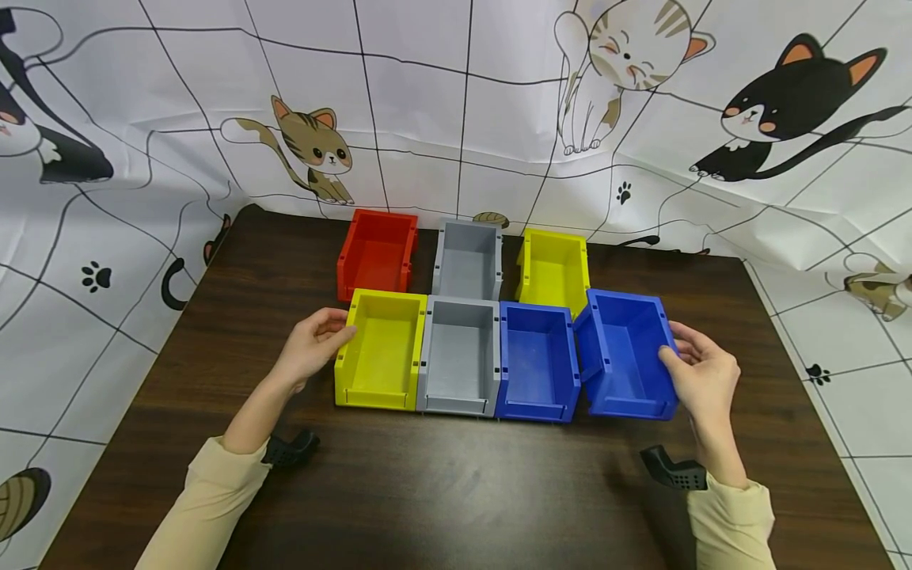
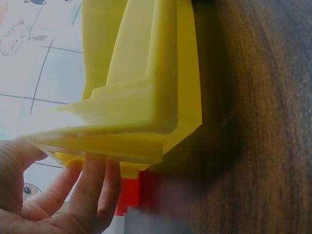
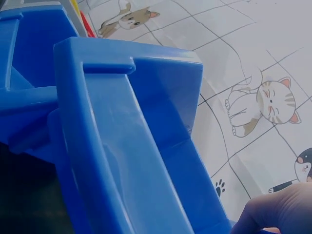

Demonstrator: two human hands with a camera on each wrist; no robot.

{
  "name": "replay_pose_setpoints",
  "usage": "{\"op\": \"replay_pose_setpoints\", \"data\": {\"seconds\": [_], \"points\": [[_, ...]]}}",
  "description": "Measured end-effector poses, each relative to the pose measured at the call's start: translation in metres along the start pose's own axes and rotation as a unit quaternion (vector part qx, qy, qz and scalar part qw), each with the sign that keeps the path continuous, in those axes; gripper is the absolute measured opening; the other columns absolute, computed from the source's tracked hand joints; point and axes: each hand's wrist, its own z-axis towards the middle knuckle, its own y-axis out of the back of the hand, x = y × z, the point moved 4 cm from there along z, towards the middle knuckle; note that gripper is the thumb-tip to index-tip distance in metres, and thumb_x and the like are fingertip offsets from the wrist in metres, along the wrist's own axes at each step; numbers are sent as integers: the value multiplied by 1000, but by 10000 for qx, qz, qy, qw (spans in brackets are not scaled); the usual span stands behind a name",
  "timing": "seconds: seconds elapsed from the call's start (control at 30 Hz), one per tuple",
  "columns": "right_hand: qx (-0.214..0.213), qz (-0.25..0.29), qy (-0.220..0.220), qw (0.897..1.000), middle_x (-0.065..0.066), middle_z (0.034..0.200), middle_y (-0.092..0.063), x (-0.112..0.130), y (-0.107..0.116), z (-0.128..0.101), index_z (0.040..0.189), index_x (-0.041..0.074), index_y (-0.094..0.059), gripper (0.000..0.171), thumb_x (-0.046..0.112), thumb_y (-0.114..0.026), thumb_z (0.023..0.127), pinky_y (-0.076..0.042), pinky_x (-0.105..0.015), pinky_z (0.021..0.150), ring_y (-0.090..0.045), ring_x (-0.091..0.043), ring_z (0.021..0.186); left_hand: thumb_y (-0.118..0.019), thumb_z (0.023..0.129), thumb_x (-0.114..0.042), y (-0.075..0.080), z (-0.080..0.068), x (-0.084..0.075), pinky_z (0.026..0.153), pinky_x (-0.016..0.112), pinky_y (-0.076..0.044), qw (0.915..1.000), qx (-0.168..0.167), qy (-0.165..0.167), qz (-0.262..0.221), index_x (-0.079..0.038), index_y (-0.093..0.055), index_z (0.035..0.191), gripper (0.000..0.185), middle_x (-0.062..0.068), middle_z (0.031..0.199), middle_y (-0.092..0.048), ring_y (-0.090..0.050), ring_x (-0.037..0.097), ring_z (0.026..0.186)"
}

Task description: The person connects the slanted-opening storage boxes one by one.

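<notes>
The right hand (image 1: 701, 376) holds the tilted blue plastic storage bin (image 1: 625, 354) by its outer side wall, fingers curled on the rim. This bin sits at the right end of the front row on the dark wooden table (image 1: 456, 491), touching the second blue bin (image 1: 536, 360) beside it, and it leans so that its left edge is lifted against that neighbour. In the right wrist view the blue wall (image 3: 126, 146) fills the frame and only a bit of the hand (image 3: 280, 212) shows, so I cannot say exactly how deep the fingers reach.

The left hand (image 1: 313, 342) rests with nearly straight fingers against the outer wall of the yellow plastic bin (image 1: 381, 348) at the left end of the same row; the left wrist view shows fingertips (image 2: 90, 187) under its rim (image 2: 122, 131), pressing rather than gripping.

The blue bin looks light, stiff and smooth, probably a little slippery on flat walls. The thick rim and the stepped front lip seem the best places to take hold.

Between the yellow bin and the second blue bin stands a grey bin (image 1: 459, 356). Behind the yellow bin is a red bin (image 1: 378, 253), then another grey bin (image 1: 468, 260) and another yellow bin (image 1: 554, 269), the last one close behind the tilted blue bin. A cloth printed with cartoon cats (image 1: 463, 103) hangs behind the table.
</notes>
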Motion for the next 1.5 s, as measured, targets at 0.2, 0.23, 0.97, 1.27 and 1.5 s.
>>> {"op": "replay_pose_setpoints", "data": {"seconds": [0.2, 0.23, 0.97, 1.27, 1.5], "points": [[-198, -111, 339, 9992, 18, 69, -59, 3, -1, -3, 108, -3, -68, 32, -4, -63, 77, -43, -6, 56, -54, 10, 57, -56, 95, -21, 0, 0, 0, 75, 16, -46, 10000, -20, -39, -43, 7, -47, 125, 42, 23, 114, -52, -53, 29, 99], [-250, -126, 425, 9987, 21, 69, -56, 3, -1, -3, 108, -3, -68, 32, -5, -63, 77, -43, -6, 56, -53, 11, 57, -56, 95, -21, 0, 0, 0, 76, 16, -46, 10000, -22, -42, -49, 7, -47, 125, 42, 23, 114, -52, -53, 29, 99], [-269, -4, 226, 9994, 23, 68, -58, -4, -7, -1, 109, -3, -68, 32, -5, -62, 77, -43, -6, 57, -53, 11, 59, -56, 95, -22, 0, -1, 1, 76, 15, -45, 10000, -19, 54, -43, 7, -46, 126, 43, 23, 116, -51, -52, 31, 101], [-46, -544, 581, 9968, -25, 88, -67, -2, -10, -4, 111, -4, -66, 31, -1, -60, 80, -39, -4, 55, -47, 19, 59, -56, 95, -22, 1, -2, 0, 77, 15, -46, 9999, 0, 55, -144, 6, -46, 128, 44, 22, 118, -51, -52, 30, 102], [-179, -776, 1669, 9827, -25, 101, -65, 12, -11, -5, 113, -6, -63, 32, 3, -63, 83, -45, -17, 74, -60, -11, 82, -56, 95, -22, 1, -2, -1, 77, 14, -46, 9999, 10, 42, -163, 5, -45, 128, 44, 22, 117, -51, -52, 29, 101]]}}
